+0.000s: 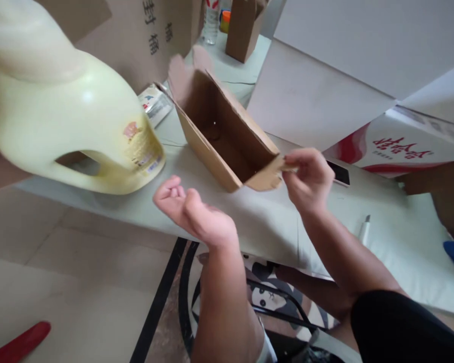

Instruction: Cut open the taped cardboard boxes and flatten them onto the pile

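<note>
An open brown cardboard box lies tilted on the pale table, its mouth facing me. My right hand pinches the box's near flap at its right corner. My left hand hovers palm-up just in front of the box, fingers loosely curled, holding nothing. A large pale-yellow jug with a handle stands on the table to the left of my left hand.
Big cardboard cartons stand behind the jug. A white box with red print and a dark phone lie right of the box. A small white object lies near the table edge. A smaller carton and bottles stand far back.
</note>
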`<action>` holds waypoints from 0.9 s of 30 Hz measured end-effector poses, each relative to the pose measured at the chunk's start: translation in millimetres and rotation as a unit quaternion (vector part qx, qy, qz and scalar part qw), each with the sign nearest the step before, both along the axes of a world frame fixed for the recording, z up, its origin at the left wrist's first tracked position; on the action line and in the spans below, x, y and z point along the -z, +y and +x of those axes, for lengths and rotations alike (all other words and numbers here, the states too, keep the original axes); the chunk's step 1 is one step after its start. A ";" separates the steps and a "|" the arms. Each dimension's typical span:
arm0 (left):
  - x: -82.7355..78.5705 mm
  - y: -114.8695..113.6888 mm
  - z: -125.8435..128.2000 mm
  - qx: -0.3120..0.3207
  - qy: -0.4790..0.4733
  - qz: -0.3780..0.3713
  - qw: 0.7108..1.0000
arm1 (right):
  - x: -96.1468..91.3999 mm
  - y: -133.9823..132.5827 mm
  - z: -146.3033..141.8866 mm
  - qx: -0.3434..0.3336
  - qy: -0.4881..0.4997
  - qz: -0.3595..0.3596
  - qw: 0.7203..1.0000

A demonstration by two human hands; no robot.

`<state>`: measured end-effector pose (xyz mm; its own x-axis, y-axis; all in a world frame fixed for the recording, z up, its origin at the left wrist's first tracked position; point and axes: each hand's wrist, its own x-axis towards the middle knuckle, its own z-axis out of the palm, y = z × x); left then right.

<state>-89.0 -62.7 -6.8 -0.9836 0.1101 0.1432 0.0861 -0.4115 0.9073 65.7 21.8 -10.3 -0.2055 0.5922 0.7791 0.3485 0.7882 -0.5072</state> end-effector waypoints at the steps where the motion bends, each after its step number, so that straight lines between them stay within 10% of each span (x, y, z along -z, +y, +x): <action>1: -0.1 1.2 -1.4 -0.001 -0.012 -0.001 1.000 | -4.1 -12.2 20.2 -0.004 -0.009 0.011 1.000; 9: 0.7 26.2 47.3 0.340 -0.018 0.094 0.935 | -35.2 -79.2 179.0 -0.030 -0.145 -0.012 0.989; 14: 2.4 32.6 111.2 0.489 0.044 0.064 0.869 | -20.5 -90.9 233.8 0.035 -0.065 -0.057 0.996; 20: 24.0 35.0 160.7 0.506 0.205 -0.004 0.838 | 34.9 -88.0 256.4 0.100 0.105 -0.211 0.967; 27: 31.4 33.5 163.5 0.475 0.311 -0.010 0.823 | 42.9 -83.1 266.3 0.146 0.173 -0.161 0.961</action>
<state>74.4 -29.2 -38.1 -0.1891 0.7956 0.5756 0.1853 -0.5467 0.8165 332.0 -61.4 -53.2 0.2436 0.8076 0.5370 0.2972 0.4649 -0.8340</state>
